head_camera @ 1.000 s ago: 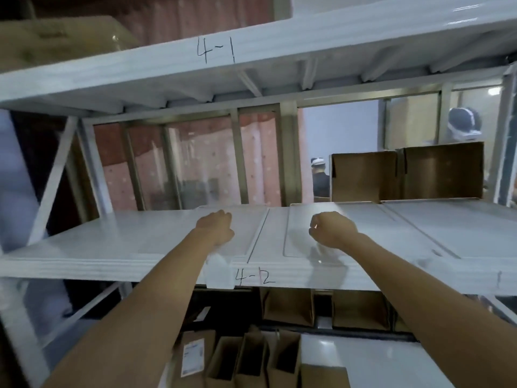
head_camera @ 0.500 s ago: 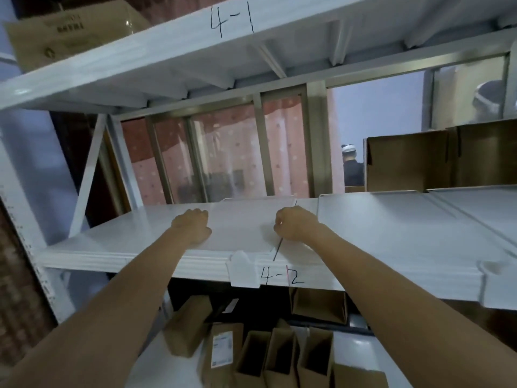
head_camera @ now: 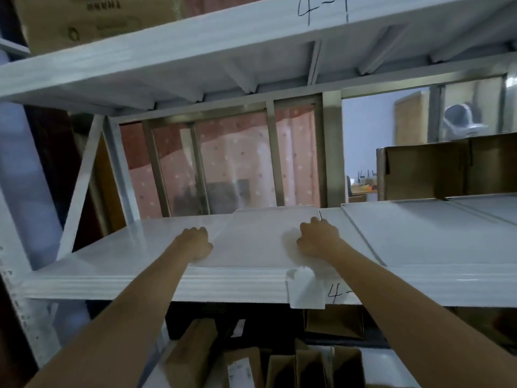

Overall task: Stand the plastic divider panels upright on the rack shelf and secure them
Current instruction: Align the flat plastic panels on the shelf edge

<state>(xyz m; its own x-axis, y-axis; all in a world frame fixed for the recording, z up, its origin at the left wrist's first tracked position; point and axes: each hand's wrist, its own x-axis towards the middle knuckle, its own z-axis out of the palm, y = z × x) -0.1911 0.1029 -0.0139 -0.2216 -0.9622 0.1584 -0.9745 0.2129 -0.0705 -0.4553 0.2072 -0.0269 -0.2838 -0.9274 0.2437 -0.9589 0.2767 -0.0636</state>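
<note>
A translucent white plastic divider panel (head_camera: 251, 239) lies flat on the left part of the white rack shelf (head_camera: 126, 284). Its tab (head_camera: 306, 289) hangs over the shelf's front edge beside a handwritten "4-". My left hand (head_camera: 195, 242) sits on the panel's left edge with fingers curled. My right hand (head_camera: 319, 239) grips the right edge, just behind the tab. Further right, another divider panel (head_camera: 433, 236) lies flat on the same shelf.
The upper shelf (head_camera: 195, 49) marked "4-1" hangs low overhead with a cardboard box (head_camera: 84, 18) on it. Open brown boxes (head_camera: 447, 169) stand at the shelf's back right. Several open cartons (head_camera: 307, 365) sit below. A slanted rack brace (head_camera: 81, 186) closes the left end.
Both hands have shifted left along the shelf: the right hand now sits above the tab, where the left hand was. The view has swung left and closer.
</note>
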